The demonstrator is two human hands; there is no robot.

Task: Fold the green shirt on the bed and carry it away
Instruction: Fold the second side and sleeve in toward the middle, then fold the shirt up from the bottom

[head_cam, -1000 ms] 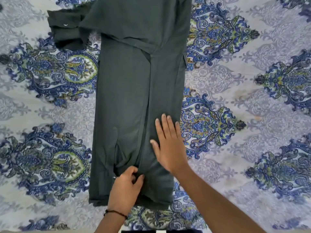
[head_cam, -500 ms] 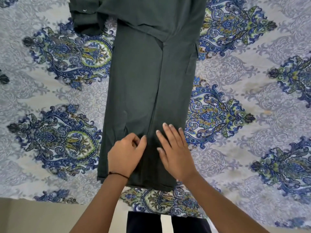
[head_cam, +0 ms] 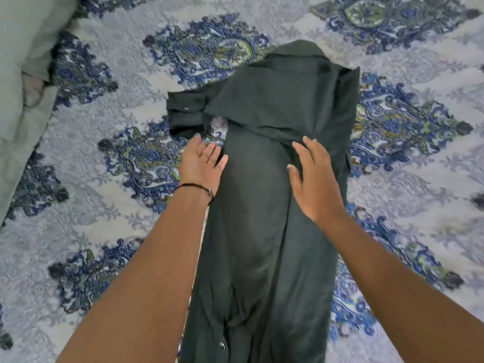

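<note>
Green shirt [head_cam: 264,205], folded to a long strip, lying on the bed [head_cam: 104,218].
Left hand [head_cam: 201,165] open at the strip's left edge; right hand [head_cam: 313,179] open, flat on the cloth. 1 sleeve [head_cam: 186,113] juts left. Neither grips.

Single head-worn wide-angle view, looked forward and steeply down from above the bed [head_cam: 392,200], close over it. Both forearms entered from the bottom edge. Frame edges curved and softly blurred. No second view, so no overlap to note.
</note>
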